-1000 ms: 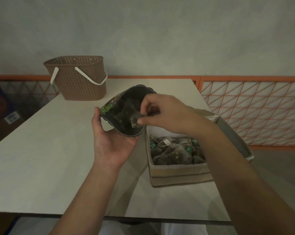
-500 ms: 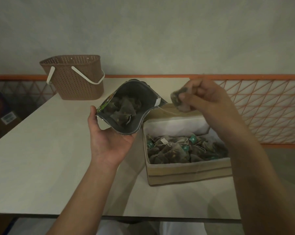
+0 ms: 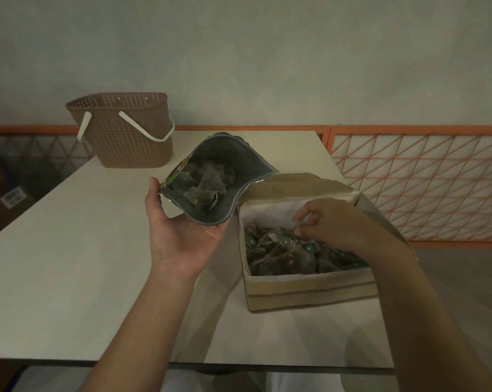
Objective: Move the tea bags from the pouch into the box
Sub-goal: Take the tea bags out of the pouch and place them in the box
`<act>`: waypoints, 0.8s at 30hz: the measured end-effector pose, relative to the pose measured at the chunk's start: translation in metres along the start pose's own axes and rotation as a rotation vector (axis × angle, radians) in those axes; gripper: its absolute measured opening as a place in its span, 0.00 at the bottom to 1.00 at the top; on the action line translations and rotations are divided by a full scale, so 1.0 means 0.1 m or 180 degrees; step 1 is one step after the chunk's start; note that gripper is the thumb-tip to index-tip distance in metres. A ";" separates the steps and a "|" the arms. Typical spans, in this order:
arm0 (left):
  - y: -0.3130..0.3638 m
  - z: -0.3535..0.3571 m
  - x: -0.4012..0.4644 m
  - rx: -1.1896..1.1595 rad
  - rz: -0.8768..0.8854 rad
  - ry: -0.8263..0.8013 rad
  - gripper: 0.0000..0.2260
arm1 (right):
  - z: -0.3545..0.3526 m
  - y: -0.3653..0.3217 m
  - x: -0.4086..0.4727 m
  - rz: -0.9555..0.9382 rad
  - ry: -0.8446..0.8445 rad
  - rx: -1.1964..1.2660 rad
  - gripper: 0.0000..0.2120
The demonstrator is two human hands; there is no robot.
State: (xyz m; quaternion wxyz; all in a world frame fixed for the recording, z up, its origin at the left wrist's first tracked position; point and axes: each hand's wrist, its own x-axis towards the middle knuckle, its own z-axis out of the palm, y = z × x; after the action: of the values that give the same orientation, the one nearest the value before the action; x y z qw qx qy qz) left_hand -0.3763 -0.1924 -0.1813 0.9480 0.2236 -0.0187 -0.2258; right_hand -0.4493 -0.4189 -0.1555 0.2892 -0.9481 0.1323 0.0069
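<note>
My left hand (image 3: pixel 182 236) holds the open dark foil pouch (image 3: pixel 250 165) above the table, its mouth tilted towards me. Several pyramid tea bags (image 3: pixel 208 182) lie inside it. To the right stands the beige cardboard box (image 3: pixel 310 292) with a white lining, its lid folded back and many tea bags (image 3: pixel 281 253) piled inside. My right hand (image 3: pixel 329 224) is down inside the box at its far side, fingertips pinched together just above the pile. They seem to grip a tea bag by its string; the bag itself blends into the pile.
A brown perforated plastic basket (image 3: pixel 126 137) with a white handle stands at the table's far left. The white table (image 3: pixel 55 264) stretches bare to the left. An orange lattice fence (image 3: pixel 423 188) runs behind and to the right of the table.
My right hand drew a tea bag out of the pouch, carried it right over the box and dropped down into the box. The pouch stayed in my left hand.
</note>
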 end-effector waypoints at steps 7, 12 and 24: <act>0.01 -0.03 0.02 0.0014 -0.0122 -0.0183 0.32 | -0.23 -0.55 -0.22 -0.1150 0.1318 0.1183 0.07; 0.02 -0.03 0.02 0.0077 -0.0139 -0.0306 0.34 | -0.15 -1.03 -0.19 -0.1613 0.0443 0.0988 0.09; 0.08 0.00 -0.01 -0.0105 -0.0112 -0.0112 0.36 | 0.11 -1.45 0.42 -0.1603 0.0265 -0.1395 0.13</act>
State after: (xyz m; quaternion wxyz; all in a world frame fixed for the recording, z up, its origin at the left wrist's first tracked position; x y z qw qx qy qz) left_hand -0.3741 -0.1861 -0.1776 0.9469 0.2042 -0.0277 -0.2467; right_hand -0.3716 -0.3074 -0.0897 0.0654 -0.9901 -0.0990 -0.0752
